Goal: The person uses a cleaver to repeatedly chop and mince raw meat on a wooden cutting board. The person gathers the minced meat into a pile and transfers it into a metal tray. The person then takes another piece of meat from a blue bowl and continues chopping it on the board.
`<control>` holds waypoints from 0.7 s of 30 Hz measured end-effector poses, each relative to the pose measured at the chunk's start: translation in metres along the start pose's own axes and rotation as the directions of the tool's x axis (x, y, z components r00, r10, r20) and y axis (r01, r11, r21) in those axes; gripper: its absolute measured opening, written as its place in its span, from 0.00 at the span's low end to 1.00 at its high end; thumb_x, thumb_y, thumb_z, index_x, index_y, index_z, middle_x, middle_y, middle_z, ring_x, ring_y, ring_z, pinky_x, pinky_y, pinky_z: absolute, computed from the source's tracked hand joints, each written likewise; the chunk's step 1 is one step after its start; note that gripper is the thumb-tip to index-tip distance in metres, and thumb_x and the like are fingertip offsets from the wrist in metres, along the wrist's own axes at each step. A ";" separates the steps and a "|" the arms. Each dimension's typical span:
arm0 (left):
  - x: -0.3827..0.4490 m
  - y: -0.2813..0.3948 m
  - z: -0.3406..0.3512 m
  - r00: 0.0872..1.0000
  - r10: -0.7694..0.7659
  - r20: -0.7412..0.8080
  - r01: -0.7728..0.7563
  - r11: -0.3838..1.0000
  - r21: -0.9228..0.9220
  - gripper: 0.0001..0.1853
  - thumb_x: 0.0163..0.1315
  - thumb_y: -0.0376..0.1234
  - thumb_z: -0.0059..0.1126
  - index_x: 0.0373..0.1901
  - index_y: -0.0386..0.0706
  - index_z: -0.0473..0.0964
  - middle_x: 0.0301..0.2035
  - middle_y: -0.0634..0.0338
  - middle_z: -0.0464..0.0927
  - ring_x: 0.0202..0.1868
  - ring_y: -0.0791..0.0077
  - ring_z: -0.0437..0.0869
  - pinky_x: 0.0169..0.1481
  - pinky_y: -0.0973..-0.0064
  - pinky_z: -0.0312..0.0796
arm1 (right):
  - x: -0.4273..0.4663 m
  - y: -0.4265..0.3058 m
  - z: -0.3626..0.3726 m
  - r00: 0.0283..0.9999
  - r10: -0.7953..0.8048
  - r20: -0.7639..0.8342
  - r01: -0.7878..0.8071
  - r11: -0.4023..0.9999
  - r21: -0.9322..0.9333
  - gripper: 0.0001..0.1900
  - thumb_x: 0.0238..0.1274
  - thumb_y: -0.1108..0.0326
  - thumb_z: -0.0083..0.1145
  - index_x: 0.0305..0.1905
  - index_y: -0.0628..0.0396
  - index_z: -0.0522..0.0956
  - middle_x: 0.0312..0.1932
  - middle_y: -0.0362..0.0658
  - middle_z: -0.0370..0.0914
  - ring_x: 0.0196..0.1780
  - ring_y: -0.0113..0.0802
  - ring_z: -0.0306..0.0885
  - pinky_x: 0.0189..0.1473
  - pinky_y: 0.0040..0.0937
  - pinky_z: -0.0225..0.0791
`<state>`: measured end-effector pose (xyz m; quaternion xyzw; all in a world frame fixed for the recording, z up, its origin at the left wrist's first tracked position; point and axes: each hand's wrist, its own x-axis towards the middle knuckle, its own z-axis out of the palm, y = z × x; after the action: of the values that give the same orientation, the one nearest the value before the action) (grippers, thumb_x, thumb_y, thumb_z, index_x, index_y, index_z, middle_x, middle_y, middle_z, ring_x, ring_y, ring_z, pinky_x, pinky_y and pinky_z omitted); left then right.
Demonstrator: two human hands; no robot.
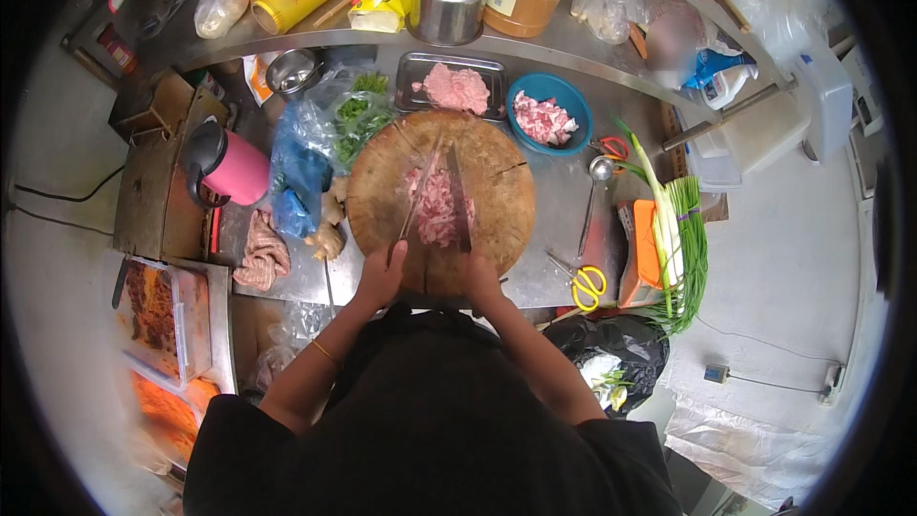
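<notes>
Pieces of raw meat lie in a heap on the round wooden chopping block. My left hand grips a kitchen knife, its blade slanting along the heap's left side. In my right hand is a second kitchen knife, whose blade crosses the right part of the meat. Both blades point away from me, with their tips close together. Whether either edge touches the wood cannot be seen. Behind the block, a metal tray holds minced meat. A blue bowl contains more meat pieces.
Left of the block are ginger, bagged greens, a cloth and a pink jug. To the right lie a ladle, yellow-handled scissors and spring onions. A metal shelf with jars overhangs the back.
</notes>
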<state>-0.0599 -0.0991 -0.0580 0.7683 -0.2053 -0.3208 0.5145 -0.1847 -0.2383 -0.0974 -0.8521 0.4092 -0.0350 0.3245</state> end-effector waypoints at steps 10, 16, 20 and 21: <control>0.015 -0.026 0.009 0.962 0.202 -0.185 -0.183 0.977 0.111 0.23 0.62 0.46 0.39 0.24 0.34 0.70 0.10 0.57 0.66 0.15 0.71 0.71 0.22 0.71 0.63 | 0.000 -0.039 -0.015 1.000 -0.008 0.003 0.008 1.000 0.020 0.14 0.59 0.61 0.41 0.32 0.66 0.66 0.23 0.64 0.70 0.30 0.61 0.70 0.28 0.51 0.63; 0.021 -0.017 0.006 0.994 -0.064 -0.089 0.073 0.993 0.094 0.23 0.60 0.47 0.40 0.26 0.34 0.71 0.17 0.44 0.71 0.25 0.49 0.75 0.31 0.61 0.65 | -0.009 -0.040 -0.005 0.981 -0.006 -0.195 0.016 0.999 0.052 0.16 0.59 0.61 0.40 0.28 0.66 0.69 0.23 0.65 0.70 0.30 0.62 0.70 0.27 0.52 0.62; 0.021 -0.019 0.003 0.984 0.045 -0.174 -0.053 0.998 -0.039 0.25 0.60 0.49 0.39 0.23 0.35 0.71 0.14 0.49 0.70 0.20 0.57 0.75 0.28 0.63 0.65 | 0.001 -0.036 -0.018 0.997 -0.070 0.025 0.068 0.995 0.069 0.14 0.59 0.62 0.41 0.33 0.66 0.68 0.22 0.64 0.70 0.29 0.61 0.70 0.25 0.52 0.61; 0.026 -0.035 0.008 0.963 0.122 -0.240 -0.132 0.991 -0.027 0.25 0.61 0.49 0.39 0.22 0.35 0.71 0.13 0.50 0.70 0.19 0.60 0.75 0.27 0.64 0.65 | 0.000 -0.044 -0.027 0.996 -0.073 0.058 0.066 0.991 0.112 0.14 0.59 0.63 0.41 0.35 0.66 0.67 0.22 0.64 0.70 0.28 0.61 0.70 0.25 0.52 0.61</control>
<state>-0.0475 -0.1071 -0.0998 0.7751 -0.1842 -0.1972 0.5713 -0.1637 -0.2324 -0.0502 -0.8472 0.3666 -0.0424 0.3822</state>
